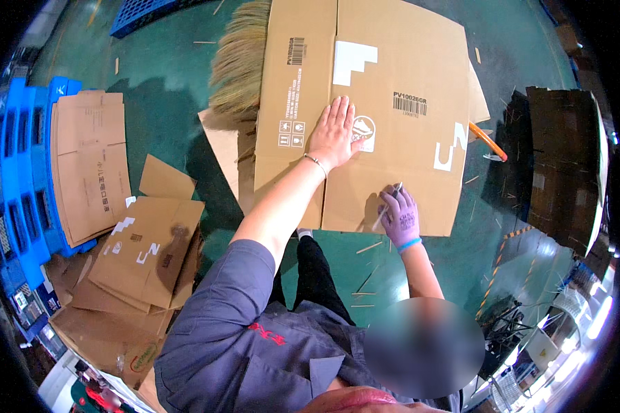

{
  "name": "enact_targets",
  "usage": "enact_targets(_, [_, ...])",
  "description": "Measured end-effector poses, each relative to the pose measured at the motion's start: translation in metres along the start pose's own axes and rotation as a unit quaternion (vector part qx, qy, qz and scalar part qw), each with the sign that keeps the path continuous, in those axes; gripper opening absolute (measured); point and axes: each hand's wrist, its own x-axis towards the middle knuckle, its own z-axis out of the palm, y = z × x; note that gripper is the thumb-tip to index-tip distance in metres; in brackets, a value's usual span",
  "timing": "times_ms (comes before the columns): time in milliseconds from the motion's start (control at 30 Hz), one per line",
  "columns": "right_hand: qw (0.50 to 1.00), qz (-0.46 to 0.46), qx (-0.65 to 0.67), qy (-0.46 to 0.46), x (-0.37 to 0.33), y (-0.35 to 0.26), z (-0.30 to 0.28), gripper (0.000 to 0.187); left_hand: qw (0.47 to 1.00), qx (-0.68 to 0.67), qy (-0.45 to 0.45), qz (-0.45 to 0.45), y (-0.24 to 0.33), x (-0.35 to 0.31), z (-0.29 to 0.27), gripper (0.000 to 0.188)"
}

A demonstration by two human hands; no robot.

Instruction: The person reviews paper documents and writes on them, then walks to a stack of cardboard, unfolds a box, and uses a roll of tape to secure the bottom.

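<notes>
A large flattened brown cardboard box [386, 65] lies in front of me, with white printed patches, dark barcodes and a crease running along it. My left hand [334, 134] is bare and open, pressed flat on the cardboard beside the crease and a round white print. My right hand [401, 213], in a purple glove, is closed around a slim silver tool [379, 219] near the box's near right edge. The tool looks like a small knife, but the fingers cover much of it. The right hand rests on or just above the cardboard; I cannot tell which.
Straw broom bristles [238, 62] stick out at the box's left, and an orange handle [489, 141] at its right. Flattened cartons [141, 251] lie at left near blue pallets [17, 172]. More cardboard [565, 165] stands at right. Scraps litter the green floor [365, 275].
</notes>
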Motion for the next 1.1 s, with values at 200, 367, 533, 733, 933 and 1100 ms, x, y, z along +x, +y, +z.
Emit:
enact_targets(200, [1.000,0.005,-0.009,0.012,0.014,-0.018,-0.014,0.054,0.987,-0.131,-0.047,0.078,-0.041,-0.027,-0.030,0.074])
enact_targets(367, [0.999,-0.030,-0.025,0.029,0.052,-0.030,-0.012,0.051,0.995,-0.088,-0.009,0.039,-0.055,-0.110,-0.036,0.069])
enact_targets(533, [0.989,-0.131,-0.047,0.057,0.160,-0.056,-0.006,0.047,0.998,-0.063,0.006,0.013,-0.045,-0.131,-0.035,0.069])
enact_targets(733, [0.980,-0.096,-0.158,-0.076,0.239,-0.032,0.026,0.049,1.000,-0.015,0.000,0.007,-0.031,-0.126,-0.018,0.073])
enact_targets(933, [0.961,-0.126,-0.212,-0.127,0.242,-0.020,0.036,0.048,0.999,0.014,-0.039,0.027,-0.033,-0.122,-0.010,0.073])
enact_targets(1100, [0.964,-0.132,-0.181,-0.140,0.270,-0.030,0.013,0.049,0.996,0.051,-0.068,0.041,-0.032,-0.114,-0.026,0.072])
